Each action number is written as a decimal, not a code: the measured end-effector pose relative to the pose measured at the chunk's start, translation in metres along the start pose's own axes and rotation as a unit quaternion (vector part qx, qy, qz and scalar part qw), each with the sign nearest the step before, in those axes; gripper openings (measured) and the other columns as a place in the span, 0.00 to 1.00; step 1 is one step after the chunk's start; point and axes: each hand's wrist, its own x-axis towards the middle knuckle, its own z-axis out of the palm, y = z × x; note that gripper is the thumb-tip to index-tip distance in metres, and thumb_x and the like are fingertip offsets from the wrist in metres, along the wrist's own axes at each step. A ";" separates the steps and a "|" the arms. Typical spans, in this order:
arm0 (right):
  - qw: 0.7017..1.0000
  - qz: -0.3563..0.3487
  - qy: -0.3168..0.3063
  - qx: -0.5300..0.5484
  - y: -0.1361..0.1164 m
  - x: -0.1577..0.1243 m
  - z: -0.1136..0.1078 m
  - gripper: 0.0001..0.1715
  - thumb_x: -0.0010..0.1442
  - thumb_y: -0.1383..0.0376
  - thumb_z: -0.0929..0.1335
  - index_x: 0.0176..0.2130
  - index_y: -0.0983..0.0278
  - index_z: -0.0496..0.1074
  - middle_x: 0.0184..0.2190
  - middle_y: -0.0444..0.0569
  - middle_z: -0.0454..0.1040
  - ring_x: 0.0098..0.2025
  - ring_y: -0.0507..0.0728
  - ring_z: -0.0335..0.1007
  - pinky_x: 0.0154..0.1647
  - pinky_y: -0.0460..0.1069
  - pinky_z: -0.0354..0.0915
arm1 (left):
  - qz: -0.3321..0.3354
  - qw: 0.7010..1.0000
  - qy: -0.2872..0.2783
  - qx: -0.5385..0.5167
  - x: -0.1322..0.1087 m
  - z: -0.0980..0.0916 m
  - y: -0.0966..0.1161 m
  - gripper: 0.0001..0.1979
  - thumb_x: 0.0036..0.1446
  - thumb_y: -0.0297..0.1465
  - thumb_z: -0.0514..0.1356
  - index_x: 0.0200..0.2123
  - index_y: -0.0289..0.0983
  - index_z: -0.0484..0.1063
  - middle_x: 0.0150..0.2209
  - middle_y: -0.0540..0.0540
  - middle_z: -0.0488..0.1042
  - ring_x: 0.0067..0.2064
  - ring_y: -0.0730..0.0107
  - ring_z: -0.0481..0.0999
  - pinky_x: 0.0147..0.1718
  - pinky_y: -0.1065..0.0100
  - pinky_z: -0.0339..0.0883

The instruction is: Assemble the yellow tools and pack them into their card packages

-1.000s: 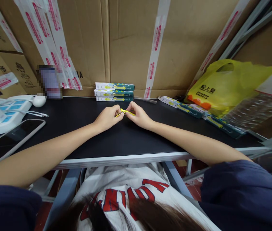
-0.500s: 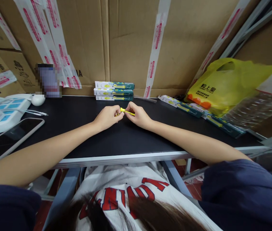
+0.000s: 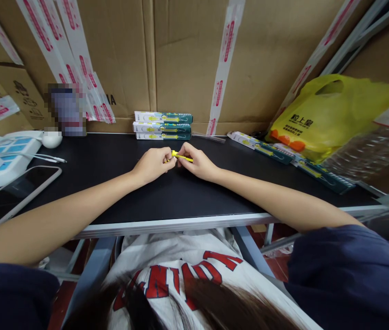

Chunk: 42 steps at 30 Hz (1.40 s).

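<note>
Over the middle of the black tabletop (image 3: 177, 197), my two hands meet around a small yellow plastic tool (image 3: 173, 154). My left hand (image 3: 153, 164) is closed around its wider yellow part, which my fingers mostly hide. A thin yellow rod (image 3: 186, 159) sits pinched in the fingers of my right hand (image 3: 197, 162), pointing right. Whether the rod and the wider part are one piece, I cannot tell. Behind my hands stand several stacked narrow boxes (image 3: 162, 129), white and green, printed with a similar yellow tool.
More such boxes (image 3: 266, 149) lie at the right, beside a yellow plastic bag (image 3: 314, 114) and a clear ribbed plastic container (image 3: 366, 149). At the left are a phone (image 3: 15, 195), a white power strip (image 3: 15, 156) and cables. A cardboard wall (image 3: 187, 59) closes the back.
The camera view has shifted slightly. My hands keep their hold on the yellow pieces, with only slight movement of the fingers and the wider yellow end.
</note>
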 end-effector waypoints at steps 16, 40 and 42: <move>0.999 0.018 -0.005 -0.047 -0.001 0.000 0.000 0.06 0.63 0.63 0.63 0.36 0.58 0.57 0.28 0.45 0.76 0.31 0.56 0.74 0.35 0.50 0.66 | 0.026 0.999 0.021 0.043 0.000 0.001 -0.002 0.09 0.57 0.34 0.59 0.27 0.40 0.62 0.25 0.50 0.70 0.26 0.69 0.68 0.27 0.69 0.54; 0.952 0.016 -0.015 -0.305 -0.007 -0.001 0.000 0.07 0.66 0.63 0.62 0.42 0.60 0.57 0.33 0.49 0.76 0.27 0.57 0.70 0.26 0.48 0.51 | -0.015 0.999 0.004 -0.052 0.000 -0.001 0.007 0.10 0.62 0.33 0.57 0.28 0.39 0.62 0.23 0.52 0.73 0.22 0.75 0.67 0.25 0.72 0.56; 0.971 0.023 0.007 -0.239 -0.006 -0.001 0.002 0.10 0.64 0.62 0.63 0.42 0.59 0.54 0.32 0.47 0.74 0.27 0.56 0.69 0.27 0.48 0.54 | -0.018 0.998 0.008 -0.057 0.000 -0.002 0.008 0.09 0.62 0.33 0.57 0.29 0.39 0.62 0.23 0.53 0.73 0.22 0.76 0.67 0.25 0.72 0.57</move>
